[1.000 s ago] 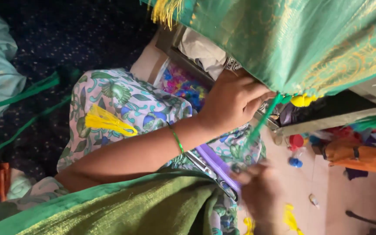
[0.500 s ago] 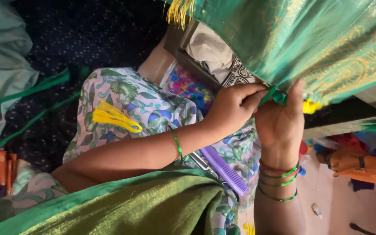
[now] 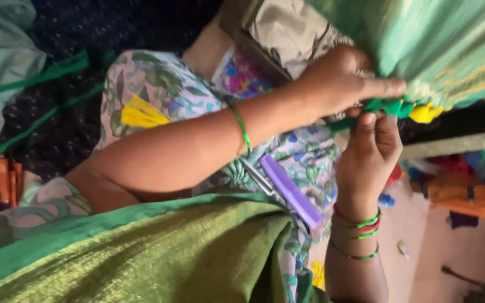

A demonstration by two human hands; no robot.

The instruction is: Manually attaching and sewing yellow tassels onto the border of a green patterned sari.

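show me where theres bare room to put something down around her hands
Bare tan floor lies right of the right hand, below the orange thing. The floral lap beside the yellow tassel is partly free. It is crowded where the left hand meets the green fabric edge, and around the purple comb.

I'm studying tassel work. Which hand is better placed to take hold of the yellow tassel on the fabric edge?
Probably the right hand: its fingertips pinch the green tassels right beside the yellow tassel, while the left hand steadies the green fabric from above.
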